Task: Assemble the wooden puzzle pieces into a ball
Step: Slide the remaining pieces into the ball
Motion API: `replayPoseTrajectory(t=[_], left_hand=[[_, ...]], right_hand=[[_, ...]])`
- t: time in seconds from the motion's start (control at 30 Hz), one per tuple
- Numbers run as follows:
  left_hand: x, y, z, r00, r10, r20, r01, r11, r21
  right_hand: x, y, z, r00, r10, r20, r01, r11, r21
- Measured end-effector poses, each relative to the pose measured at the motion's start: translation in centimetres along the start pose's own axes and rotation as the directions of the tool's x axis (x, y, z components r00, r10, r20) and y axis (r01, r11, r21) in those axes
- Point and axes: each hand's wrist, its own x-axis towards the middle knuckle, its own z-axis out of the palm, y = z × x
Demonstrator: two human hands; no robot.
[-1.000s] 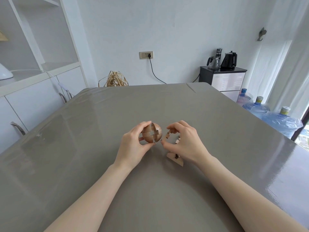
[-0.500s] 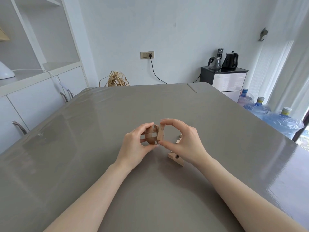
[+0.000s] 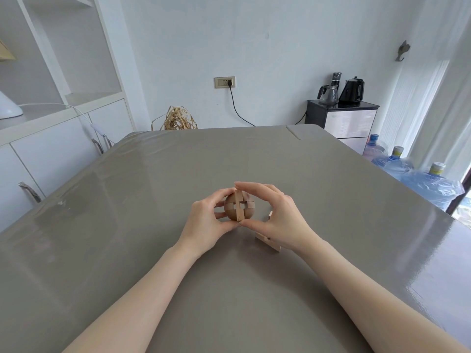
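One second ago the right hand [image 3: 280,220] was lower, with its fingers curled over the loose pieces [image 3: 267,242] on the tabletop, apart from the partly built ball [image 3: 238,207]. Half a second ago it had lifted one flat piece [image 3: 239,205] and brought it next to the right side of the ball. Now this piece stands upright against the near face of the ball, and the right thumb and forefinger pinch it at the bottom and the top. The left hand [image 3: 206,222] has turned the ball a little, so a cross-shaped joint now faces the camera. The two hands have come together and their thumbs now touch under the ball.
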Motion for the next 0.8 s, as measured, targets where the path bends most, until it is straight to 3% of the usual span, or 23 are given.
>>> replayPoseTrajectory(t=[0.8], left_hand=[[-0.06,0.57,0.03,1.0,0.022,0.019,-0.023,0.999,0.039]], right_hand=[[0.09,0.16,-0.18,0.999,-0.045,0.027,0.049,0.984,-0.168]])
